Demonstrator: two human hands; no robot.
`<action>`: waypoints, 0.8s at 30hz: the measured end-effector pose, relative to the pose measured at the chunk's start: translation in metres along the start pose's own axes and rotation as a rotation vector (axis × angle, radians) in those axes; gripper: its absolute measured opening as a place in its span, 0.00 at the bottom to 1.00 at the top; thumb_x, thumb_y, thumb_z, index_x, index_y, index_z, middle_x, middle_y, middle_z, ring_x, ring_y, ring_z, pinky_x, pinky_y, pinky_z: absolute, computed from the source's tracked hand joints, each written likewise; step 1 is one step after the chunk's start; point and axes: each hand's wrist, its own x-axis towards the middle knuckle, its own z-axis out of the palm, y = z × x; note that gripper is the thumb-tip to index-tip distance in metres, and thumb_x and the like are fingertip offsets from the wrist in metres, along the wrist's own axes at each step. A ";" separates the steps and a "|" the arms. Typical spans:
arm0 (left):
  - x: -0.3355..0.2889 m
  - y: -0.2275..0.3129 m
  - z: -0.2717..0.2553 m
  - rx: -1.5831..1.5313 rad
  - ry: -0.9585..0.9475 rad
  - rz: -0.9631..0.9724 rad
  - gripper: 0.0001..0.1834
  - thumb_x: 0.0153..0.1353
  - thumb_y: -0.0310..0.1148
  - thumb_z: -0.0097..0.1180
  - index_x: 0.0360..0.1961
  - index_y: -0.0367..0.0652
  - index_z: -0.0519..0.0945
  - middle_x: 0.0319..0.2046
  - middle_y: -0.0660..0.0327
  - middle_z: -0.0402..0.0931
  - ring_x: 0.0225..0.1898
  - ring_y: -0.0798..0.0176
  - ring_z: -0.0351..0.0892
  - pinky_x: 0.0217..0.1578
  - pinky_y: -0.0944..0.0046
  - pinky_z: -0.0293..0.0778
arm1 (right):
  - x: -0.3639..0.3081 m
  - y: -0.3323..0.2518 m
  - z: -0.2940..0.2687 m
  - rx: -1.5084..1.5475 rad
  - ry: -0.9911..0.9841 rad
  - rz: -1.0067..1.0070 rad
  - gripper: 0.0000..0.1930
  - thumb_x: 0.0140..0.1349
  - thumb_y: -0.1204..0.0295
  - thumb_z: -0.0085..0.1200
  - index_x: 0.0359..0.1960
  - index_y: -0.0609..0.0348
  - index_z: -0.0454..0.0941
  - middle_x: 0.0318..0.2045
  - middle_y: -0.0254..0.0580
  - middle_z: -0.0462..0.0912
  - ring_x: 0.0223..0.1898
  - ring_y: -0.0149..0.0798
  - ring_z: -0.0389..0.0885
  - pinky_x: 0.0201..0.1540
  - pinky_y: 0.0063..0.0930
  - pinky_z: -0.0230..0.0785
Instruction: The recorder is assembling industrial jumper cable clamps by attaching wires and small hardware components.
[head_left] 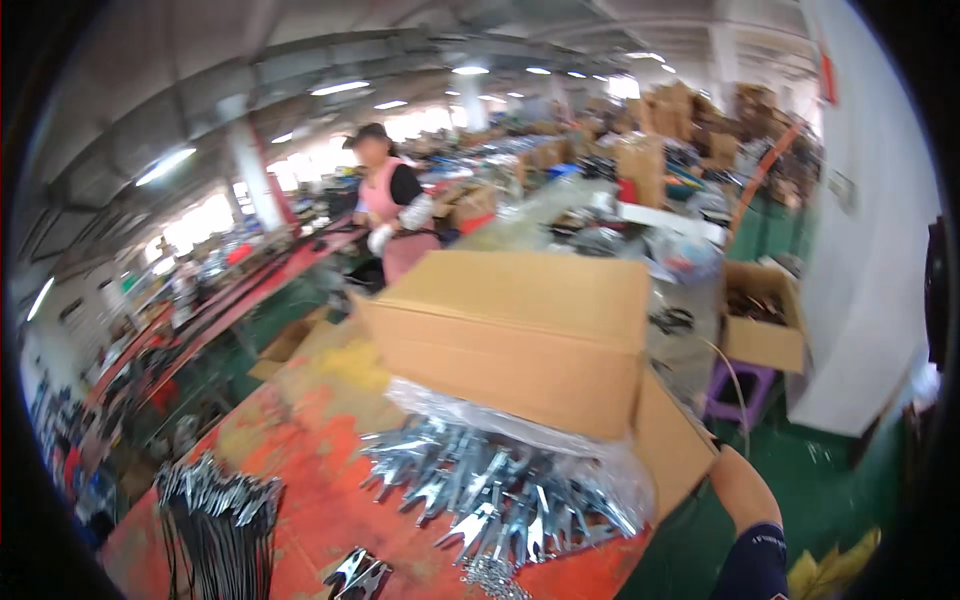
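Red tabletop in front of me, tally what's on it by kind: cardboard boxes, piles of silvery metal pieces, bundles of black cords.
Cardboard box: 1
Piles of silvery metal pieces: 2, one large heap and one small cluster
Bundle of black cords: 1
Total: 4

Dark navy sleeve (748, 568) with small pale markings near its hem; right forearm (746, 492) bare below
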 end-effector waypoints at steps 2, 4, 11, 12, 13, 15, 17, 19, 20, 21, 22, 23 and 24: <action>0.008 0.005 -0.004 -0.004 0.019 0.020 0.22 0.65 0.43 0.50 0.59 0.53 0.72 0.29 0.55 0.77 0.23 0.52 0.77 0.21 0.52 0.71 | 0.008 0.016 -0.017 -0.008 0.026 0.022 0.20 0.70 0.65 0.46 0.61 0.59 0.66 0.51 0.38 0.75 0.44 0.35 0.74 0.47 0.31 0.71; -0.012 0.011 -0.004 -0.016 0.082 0.004 0.21 0.65 0.43 0.50 0.58 0.55 0.72 0.26 0.55 0.77 0.20 0.52 0.76 0.19 0.52 0.70 | 0.010 0.006 -0.020 0.006 0.006 0.001 0.21 0.70 0.65 0.46 0.61 0.59 0.66 0.50 0.38 0.75 0.44 0.35 0.74 0.46 0.31 0.71; 0.007 0.014 -0.014 0.082 0.030 -0.047 0.15 0.61 0.46 0.55 0.48 0.58 0.75 0.19 0.61 0.73 0.19 0.55 0.77 0.16 0.54 0.72 | 0.038 0.044 -0.029 -0.020 -0.027 0.000 0.22 0.70 0.64 0.47 0.62 0.59 0.65 0.50 0.37 0.75 0.43 0.34 0.73 0.46 0.31 0.71; 0.013 0.018 -0.021 0.109 0.046 -0.040 0.14 0.63 0.45 0.53 0.48 0.57 0.75 0.21 0.61 0.74 0.19 0.55 0.77 0.16 0.54 0.72 | 0.044 0.049 -0.043 -0.005 -0.013 -0.007 0.22 0.70 0.64 0.47 0.62 0.60 0.65 0.49 0.37 0.75 0.43 0.34 0.73 0.46 0.31 0.70; 0.016 0.018 -0.024 0.084 0.059 -0.023 0.13 0.63 0.44 0.53 0.48 0.57 0.75 0.22 0.61 0.75 0.20 0.56 0.78 0.17 0.55 0.72 | 0.043 0.053 -0.052 -0.010 -0.012 -0.009 0.22 0.70 0.64 0.47 0.62 0.60 0.65 0.49 0.37 0.75 0.43 0.34 0.73 0.46 0.31 0.70; 0.017 0.015 -0.021 0.106 0.050 -0.033 0.15 0.62 0.43 0.54 0.50 0.56 0.74 0.23 0.62 0.75 0.22 0.57 0.79 0.19 0.57 0.73 | 0.043 0.054 -0.066 0.018 0.002 0.000 0.23 0.70 0.64 0.47 0.62 0.60 0.64 0.49 0.36 0.75 0.43 0.34 0.73 0.46 0.31 0.70; 0.018 0.014 -0.023 0.113 0.025 -0.047 0.18 0.60 0.43 0.55 0.52 0.56 0.73 0.25 0.62 0.75 0.24 0.57 0.80 0.21 0.57 0.75 | 0.039 0.055 -0.077 0.064 0.023 0.012 0.23 0.70 0.63 0.47 0.63 0.60 0.64 0.49 0.36 0.75 0.43 0.34 0.73 0.45 0.30 0.70; 0.015 0.013 -0.022 0.088 -0.004 -0.079 0.19 0.60 0.42 0.56 0.52 0.56 0.73 0.25 0.62 0.76 0.25 0.57 0.80 0.22 0.57 0.76 | 0.025 0.064 -0.089 0.126 0.055 0.038 0.23 0.70 0.63 0.48 0.63 0.60 0.64 0.49 0.36 0.75 0.43 0.33 0.72 0.45 0.30 0.70; 0.013 0.012 -0.020 0.080 -0.012 -0.087 0.19 0.60 0.42 0.56 0.52 0.56 0.73 0.25 0.62 0.76 0.25 0.57 0.80 0.22 0.57 0.76 | 0.015 0.071 -0.096 0.176 0.073 0.049 0.23 0.70 0.63 0.48 0.63 0.60 0.64 0.48 0.36 0.75 0.43 0.33 0.72 0.45 0.30 0.70; 0.011 0.010 -0.018 0.065 -0.003 -0.086 0.19 0.59 0.42 0.56 0.52 0.57 0.73 0.25 0.62 0.76 0.25 0.57 0.80 0.22 0.57 0.77 | 0.005 0.076 -0.108 0.222 0.097 0.059 0.24 0.70 0.63 0.48 0.63 0.60 0.64 0.48 0.36 0.75 0.43 0.33 0.72 0.45 0.30 0.70; 0.010 0.009 -0.015 0.050 0.003 -0.081 0.19 0.59 0.42 0.57 0.52 0.57 0.73 0.25 0.61 0.76 0.26 0.57 0.81 0.22 0.57 0.77 | -0.007 0.080 -0.124 0.278 0.114 0.065 0.24 0.70 0.62 0.48 0.63 0.60 0.64 0.48 0.35 0.75 0.43 0.33 0.72 0.45 0.30 0.70; 0.010 0.009 -0.016 0.041 -0.001 -0.083 0.19 0.59 0.42 0.57 0.52 0.57 0.73 0.25 0.61 0.76 0.26 0.57 0.81 0.22 0.57 0.77 | -0.016 0.084 -0.154 0.384 0.104 0.050 0.24 0.70 0.62 0.48 0.63 0.60 0.64 0.48 0.35 0.75 0.43 0.33 0.72 0.45 0.30 0.70; 0.009 0.011 -0.019 0.042 -0.025 -0.095 0.19 0.60 0.42 0.56 0.53 0.56 0.73 0.26 0.61 0.77 0.26 0.56 0.81 0.24 0.56 0.77 | -0.024 0.084 -0.184 0.509 0.039 0.036 0.24 0.70 0.62 0.48 0.63 0.60 0.64 0.48 0.35 0.75 0.43 0.33 0.72 0.45 0.30 0.70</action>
